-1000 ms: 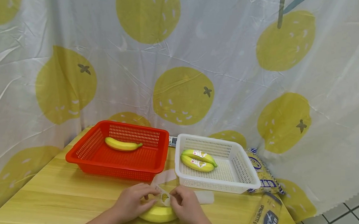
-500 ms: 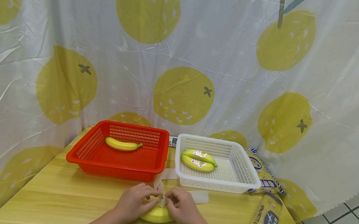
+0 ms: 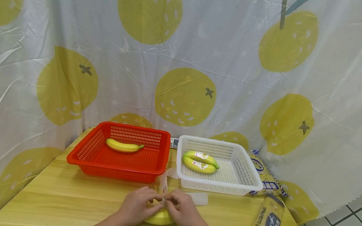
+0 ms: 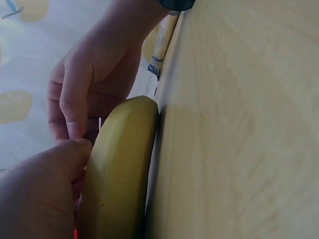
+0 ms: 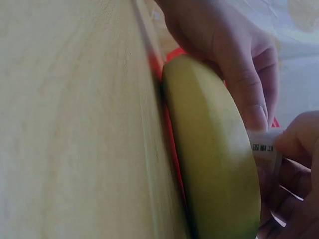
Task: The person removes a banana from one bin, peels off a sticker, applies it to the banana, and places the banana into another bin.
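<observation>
Your left hand (image 3: 139,205) and right hand (image 3: 181,207) kept a pinching grip on the banana (image 3: 159,218) label (image 3: 165,188), which had folded narrower, upright before the red basket (image 3: 118,169), peeling well along.

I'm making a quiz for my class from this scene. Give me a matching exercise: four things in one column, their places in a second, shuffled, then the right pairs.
Things
1. unlabelled banana
2. two labelled bananas
3. banana under the hands
4. spaghetti pack

Places
A. on the table by its near edge
B. in the white basket
C. in the red basket
D. at the table's right corner

Pairs: 1-C, 2-B, 3-A, 4-D
</observation>
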A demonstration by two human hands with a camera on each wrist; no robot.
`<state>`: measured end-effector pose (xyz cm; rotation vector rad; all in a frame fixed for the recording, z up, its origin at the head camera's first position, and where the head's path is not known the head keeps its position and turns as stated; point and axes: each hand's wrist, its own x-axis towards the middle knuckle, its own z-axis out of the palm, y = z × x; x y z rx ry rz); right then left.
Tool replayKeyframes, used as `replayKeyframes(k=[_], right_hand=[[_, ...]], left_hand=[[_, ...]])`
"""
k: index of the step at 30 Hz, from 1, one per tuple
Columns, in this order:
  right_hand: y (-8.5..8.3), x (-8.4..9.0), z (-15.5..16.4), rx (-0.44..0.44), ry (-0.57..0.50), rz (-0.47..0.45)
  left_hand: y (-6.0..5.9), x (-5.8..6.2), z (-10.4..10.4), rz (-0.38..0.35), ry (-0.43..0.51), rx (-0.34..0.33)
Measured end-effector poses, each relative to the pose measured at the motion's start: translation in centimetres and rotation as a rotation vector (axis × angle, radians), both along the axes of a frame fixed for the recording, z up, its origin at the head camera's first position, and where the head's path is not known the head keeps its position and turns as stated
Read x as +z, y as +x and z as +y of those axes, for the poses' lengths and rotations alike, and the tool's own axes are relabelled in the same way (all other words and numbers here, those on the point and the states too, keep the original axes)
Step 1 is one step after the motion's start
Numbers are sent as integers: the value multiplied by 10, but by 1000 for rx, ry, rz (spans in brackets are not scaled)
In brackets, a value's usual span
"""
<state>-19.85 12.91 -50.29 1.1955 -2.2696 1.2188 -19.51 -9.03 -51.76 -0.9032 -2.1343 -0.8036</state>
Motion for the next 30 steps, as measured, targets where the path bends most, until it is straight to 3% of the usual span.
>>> replayKeyframes(k=[10, 16, 30], right_hand=[[1, 3, -4, -56, 21, 9], [1, 1, -4, -61, 10, 37], [1, 0, -4, -61, 14, 67]], left_hand=[[0, 0, 0, -11, -7, 9], [-1, 1, 1, 32, -1, -17], [-1, -1, 0, 31, 2, -52]])
